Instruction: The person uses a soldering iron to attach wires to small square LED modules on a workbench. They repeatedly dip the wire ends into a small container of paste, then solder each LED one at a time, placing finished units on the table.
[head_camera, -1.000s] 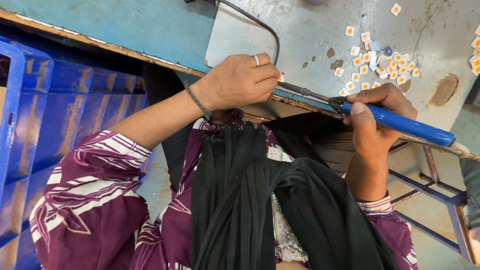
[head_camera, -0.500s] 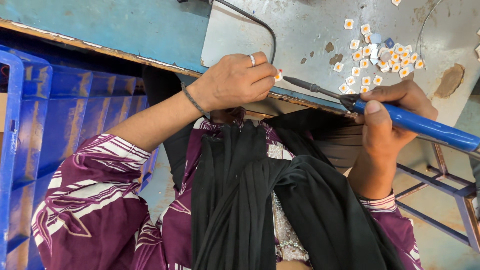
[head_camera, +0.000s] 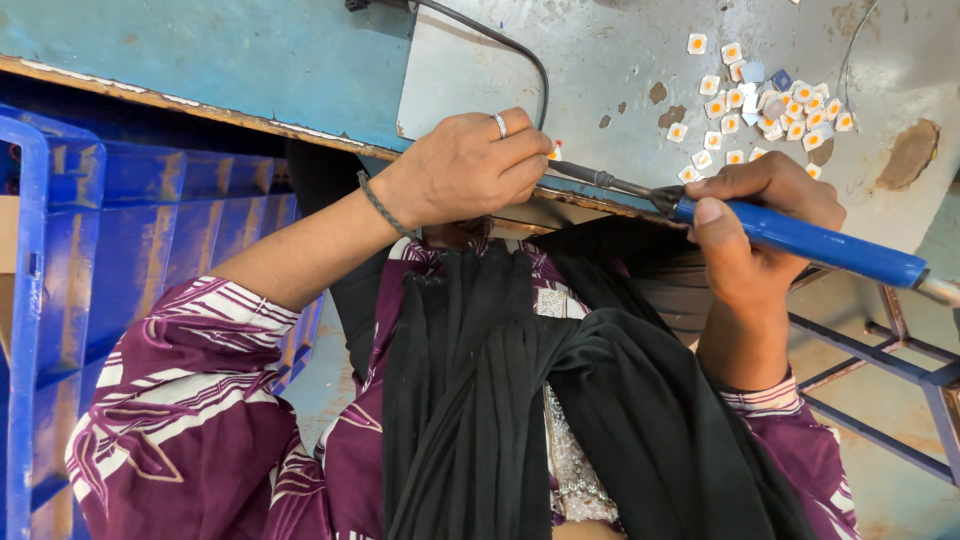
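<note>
Clamped in my right hand (head_camera: 750, 235), the blue-handled soldering iron (head_camera: 800, 238) points its tip at a small white chip (head_camera: 555, 151) pinched by my left hand (head_camera: 465, 165) at the table's (head_camera: 600, 60) edge; loose chips (head_camera: 765, 110) lie beyond.

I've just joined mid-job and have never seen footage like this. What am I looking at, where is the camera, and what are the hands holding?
There is no machine here: a person works bare-handed. The single camera sits on the person's head and looks down, so the purple patterned sleeves and black scarf are their own clothing. The right hand grips a blue-handled soldering iron whose metal tip reaches toward the left hand. The left hand pinches a small white square chip with an orange centre at the edge of the worn grey metal worktop. More such chips lie in a loose pile further back. A blue plastic crate stands beside them.
</note>
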